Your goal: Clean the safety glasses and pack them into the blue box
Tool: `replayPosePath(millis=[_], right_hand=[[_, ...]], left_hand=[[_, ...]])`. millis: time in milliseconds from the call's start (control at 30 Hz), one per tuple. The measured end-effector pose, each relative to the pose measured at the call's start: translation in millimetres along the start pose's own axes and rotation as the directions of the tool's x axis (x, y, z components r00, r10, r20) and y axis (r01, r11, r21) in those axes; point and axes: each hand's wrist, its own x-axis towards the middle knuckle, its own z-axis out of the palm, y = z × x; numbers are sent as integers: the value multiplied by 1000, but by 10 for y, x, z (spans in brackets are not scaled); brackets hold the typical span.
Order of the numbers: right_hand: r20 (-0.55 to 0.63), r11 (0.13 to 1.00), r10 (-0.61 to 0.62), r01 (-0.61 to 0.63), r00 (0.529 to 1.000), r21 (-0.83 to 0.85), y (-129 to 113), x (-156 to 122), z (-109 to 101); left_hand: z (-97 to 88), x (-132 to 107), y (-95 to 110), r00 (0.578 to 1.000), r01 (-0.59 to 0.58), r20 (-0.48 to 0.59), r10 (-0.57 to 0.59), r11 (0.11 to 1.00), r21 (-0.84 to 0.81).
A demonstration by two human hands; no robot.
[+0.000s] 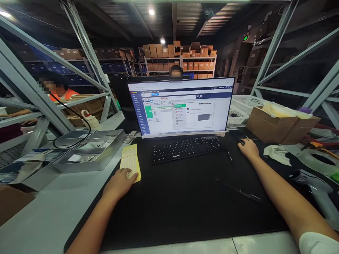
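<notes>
On the black desk mat (182, 197), my left hand (119, 184) holds the near end of a stack of yellow label sheets (129, 158), its thumb and curled fingers on the paper. The sheets carry rows of small printed marks. My right hand (249, 150) is closed over a dark computer mouse (241, 142), most of which the palm hides. Between the hands lies a black keyboard (185, 148), in front of a lit monitor (182, 109) with several windows on its screen. A pen (229, 155) lies right of the keyboard, and a longer, thin dark pen-like item (246, 194) is nearer me.
Grey trays (91, 155) with papers and small packets stand at left. On the right are a cardboard box (278, 125), white baskets (238, 109), a tape roll (320, 158) and a handheld scanner (315, 187). Metal frames flank the desk. Other people are beyond it.
</notes>
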Motion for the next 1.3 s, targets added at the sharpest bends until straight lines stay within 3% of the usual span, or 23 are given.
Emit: replayPosePath(millis=[600, 967, 1300], right_hand=[[-24, 1000, -14, 14, 1000, 8, 45, 30, 38], [-114, 996, -57, 64, 992, 57, 94, 64, 95], [-51, 991, -114, 117, 992, 62, 96, 82, 109]], left_hand=[[45, 44, -40, 998, 0, -59, 2, 1000, 24], [71, 73, -54, 995, 2, -96, 2, 999, 44], [30, 30, 8, 998, 19, -63, -16, 999, 48]])
